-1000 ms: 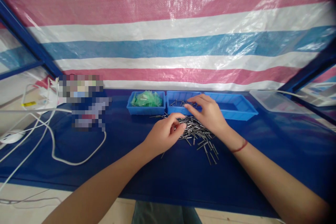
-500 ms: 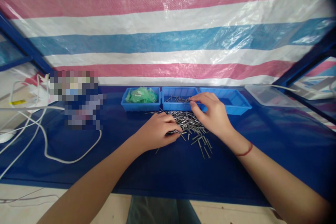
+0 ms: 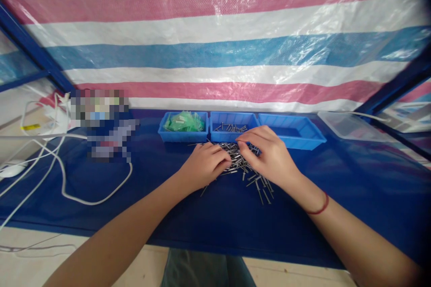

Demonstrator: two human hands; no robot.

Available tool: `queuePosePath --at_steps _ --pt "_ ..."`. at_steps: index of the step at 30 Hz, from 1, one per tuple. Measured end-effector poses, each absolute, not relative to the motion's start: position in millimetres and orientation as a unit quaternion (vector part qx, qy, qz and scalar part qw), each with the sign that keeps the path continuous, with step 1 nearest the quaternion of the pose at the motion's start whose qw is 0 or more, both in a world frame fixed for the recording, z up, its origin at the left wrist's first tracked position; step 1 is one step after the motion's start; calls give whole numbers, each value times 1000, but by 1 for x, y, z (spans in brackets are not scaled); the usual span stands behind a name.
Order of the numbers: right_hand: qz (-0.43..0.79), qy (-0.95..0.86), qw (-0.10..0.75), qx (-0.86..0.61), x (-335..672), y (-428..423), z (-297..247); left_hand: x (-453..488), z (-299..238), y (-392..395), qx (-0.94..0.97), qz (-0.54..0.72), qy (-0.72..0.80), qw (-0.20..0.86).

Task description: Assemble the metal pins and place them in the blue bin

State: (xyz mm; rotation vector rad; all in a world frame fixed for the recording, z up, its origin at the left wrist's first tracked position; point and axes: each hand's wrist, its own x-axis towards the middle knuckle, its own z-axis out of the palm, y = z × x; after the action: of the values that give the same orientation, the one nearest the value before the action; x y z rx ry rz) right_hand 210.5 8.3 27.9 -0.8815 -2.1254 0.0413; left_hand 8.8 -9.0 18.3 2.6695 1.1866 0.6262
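A pile of thin, nail-like metal pins (image 3: 235,151) lies on the blue table in front of three blue bins. My left hand (image 3: 208,161) rests at the pile's left side, its fingers curled and the thumb drawn in toward them; what it holds is hidden. Over the right part of the pile is my right hand (image 3: 264,152), with thumb and forefinger tips close together. Anything pinched there is too small to make out. Several similar pins lie inside the middle blue bin (image 3: 233,136), just beyond my right fingertips.
Green plastic pieces (image 3: 184,122) fill the left blue bin (image 3: 183,136). The right blue bin (image 3: 292,143) stands beside the middle one, with a clear plastic lid (image 3: 348,126) farther right. White cables (image 3: 97,203) loop across the table's left side. A striped sheet (image 3: 215,54) hangs behind.
My right hand has drawn back from the middle bin to the pile. My left hand stays by the pile, its fingers curled closer. The view has shifted slightly.
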Motion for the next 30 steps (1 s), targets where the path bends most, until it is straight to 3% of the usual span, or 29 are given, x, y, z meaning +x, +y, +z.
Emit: queuePosePath --at_steps 6,15,30 --pt "144 -870 357 -309 205 6 27 10 19 -7 777 361 470 212" --pt "295 -759 440 -379 200 4 19 17 19 -12 748 395 456 276" --pt "226 -805 436 -335 199 2 22 14 20 -11 741 382 477 279"
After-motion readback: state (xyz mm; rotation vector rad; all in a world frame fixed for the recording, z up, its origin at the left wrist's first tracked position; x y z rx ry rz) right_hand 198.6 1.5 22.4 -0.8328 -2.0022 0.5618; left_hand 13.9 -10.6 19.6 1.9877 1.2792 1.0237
